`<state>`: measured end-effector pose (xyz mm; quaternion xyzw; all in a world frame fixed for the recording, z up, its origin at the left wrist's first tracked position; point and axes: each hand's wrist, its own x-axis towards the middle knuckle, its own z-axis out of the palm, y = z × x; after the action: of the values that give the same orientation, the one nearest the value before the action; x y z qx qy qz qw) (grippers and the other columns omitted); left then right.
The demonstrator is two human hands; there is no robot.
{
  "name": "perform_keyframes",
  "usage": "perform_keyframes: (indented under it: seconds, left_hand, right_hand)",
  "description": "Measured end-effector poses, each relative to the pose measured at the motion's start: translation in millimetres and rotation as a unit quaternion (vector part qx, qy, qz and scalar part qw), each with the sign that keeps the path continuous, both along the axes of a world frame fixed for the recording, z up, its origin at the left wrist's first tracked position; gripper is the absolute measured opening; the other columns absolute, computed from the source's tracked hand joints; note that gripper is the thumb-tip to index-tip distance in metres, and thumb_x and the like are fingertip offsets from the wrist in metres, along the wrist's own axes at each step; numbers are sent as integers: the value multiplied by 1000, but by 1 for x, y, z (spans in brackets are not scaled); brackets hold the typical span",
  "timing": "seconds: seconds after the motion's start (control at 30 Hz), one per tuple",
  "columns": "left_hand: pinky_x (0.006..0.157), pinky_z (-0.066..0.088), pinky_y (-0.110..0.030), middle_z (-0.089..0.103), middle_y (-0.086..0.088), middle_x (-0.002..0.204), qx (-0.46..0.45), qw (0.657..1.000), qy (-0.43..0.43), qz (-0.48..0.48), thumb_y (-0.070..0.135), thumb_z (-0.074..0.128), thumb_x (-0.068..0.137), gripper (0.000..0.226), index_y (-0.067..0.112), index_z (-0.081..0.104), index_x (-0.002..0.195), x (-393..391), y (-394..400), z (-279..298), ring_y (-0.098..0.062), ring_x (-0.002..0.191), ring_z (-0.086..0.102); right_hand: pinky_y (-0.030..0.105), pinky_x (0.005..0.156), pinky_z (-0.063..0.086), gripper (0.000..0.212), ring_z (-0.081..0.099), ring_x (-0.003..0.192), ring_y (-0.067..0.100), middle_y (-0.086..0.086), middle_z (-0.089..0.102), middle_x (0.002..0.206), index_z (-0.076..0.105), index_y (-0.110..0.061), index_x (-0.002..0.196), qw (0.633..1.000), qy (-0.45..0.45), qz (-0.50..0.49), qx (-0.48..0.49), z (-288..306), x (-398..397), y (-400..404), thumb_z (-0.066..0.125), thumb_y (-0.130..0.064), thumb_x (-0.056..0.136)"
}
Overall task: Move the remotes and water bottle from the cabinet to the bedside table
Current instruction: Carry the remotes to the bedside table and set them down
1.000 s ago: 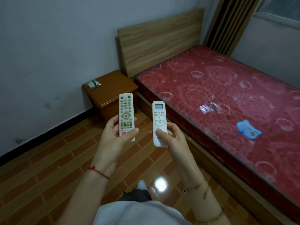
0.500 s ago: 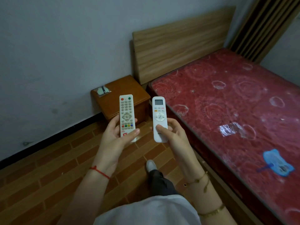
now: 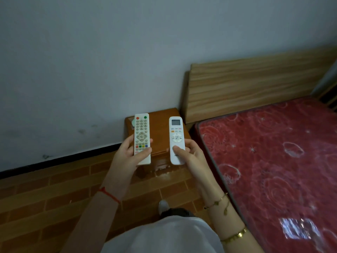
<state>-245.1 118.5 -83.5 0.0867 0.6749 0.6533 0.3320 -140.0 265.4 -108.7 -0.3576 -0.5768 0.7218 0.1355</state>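
**Both remotes in hand, above the table**

My left hand [image 3: 127, 157] grips the TV remote [image 3: 142, 138], right hand [image 3: 189, 155] the AC remote [image 3: 176, 139], thumbs pressed on. Bedside table [image 3: 160, 128] just beyond my fingertips, wall behind, bed [image 3: 273, 161] rightward.

**Dim room, soft picture**

You're seeing a dim, bluish-grey wall [image 3: 91, 61] with no hard shadows. Plastic on the mattress [image 3: 273, 170] throws white glare low right. Edges bow from the wide lens; the headboard [image 3: 255, 84] curves, and detail smears slightly.
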Motion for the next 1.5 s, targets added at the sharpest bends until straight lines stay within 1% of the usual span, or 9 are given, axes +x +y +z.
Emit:
perform_keyframes:
  seconds: [0.13,0.37,0.53,0.63,0.87,1.07,1.2,1.4,1.5]
  left_hand:
    - [86,54,-26,71,6,115,-4,999,-12,31,9,70,83,63,22,46,140,-41,39,-9,-5,101,68]
    - [90,53,-37,66,1,122,-24,995,-73,66,0,70,79,71,26,45,140,-101,75,-32,-16,108,63]
    - [96,53,-48,64,-4,124,-51,987,-127,78,-7,66,79,74,24,41,141,-149,87,-60,-23,110,64]
    - [96,53,-49,65,-3,122,-72,986,-138,63,-7,66,79,73,21,42,141,-181,91,-79,-24,110,66]
    - [98,52,-50,66,0,122,-118,980,-155,40,-4,69,78,73,23,43,141,-252,105,-134,-21,111,65]
    - [96,53,-46,63,5,114,-158,969,-186,28,-2,70,78,73,19,42,142,-288,124,-198,-20,112,62]
    - [80,55,-31,60,9,105,-159,966,-201,36,-6,68,79,72,16,40,141,-302,137,-249,-19,108,60]
    - [77,56,-31,62,5,106,-180,954,-233,64,-7,70,77,74,16,40,141,-313,151,-347,-19,103,62]
    - [74,56,-30,62,-4,120,-185,950,-242,72,-6,69,77,75,16,39,142,-315,155,-393,-21,106,63]
  right_hand:
    - [35,84,59,38,70,103,23,5,72,115,53,-19,123,999,-16,34,-8,-6,-49,42,69,-24,90]
    - [47,93,56,37,70,103,24,4,72,112,53,-21,122,995,-43,76,-47,-24,-124,74,69,-24,89]
    - [36,87,59,31,69,103,24,7,67,113,56,-17,119,993,-63,83,-47,-44,-176,83,67,-16,91]
    - [38,88,59,27,68,104,26,10,66,113,58,-18,116,992,-88,82,-47,-60,-209,88,67,-15,91]
    - [18,63,53,26,68,90,12,3,68,107,58,-15,115,982,-158,97,-43,-108,-281,104,67,-13,91]
    - [24,68,56,27,67,89,13,3,68,108,60,-13,115,970,-218,105,-31,-175,-328,118,68,-13,89]
    - [26,69,57,32,67,95,20,8,66,115,58,-9,120,960,-252,116,-43,-234,-348,125,68,-11,89]
    - [38,87,58,39,66,107,28,14,64,124,55,-6,125,946,-296,130,-12,-332,-363,138,69,-10,88]
    - [37,88,58,44,66,110,28,14,63,127,53,-6,129,937,-319,140,-1,-377,-368,144,69,-10,88]
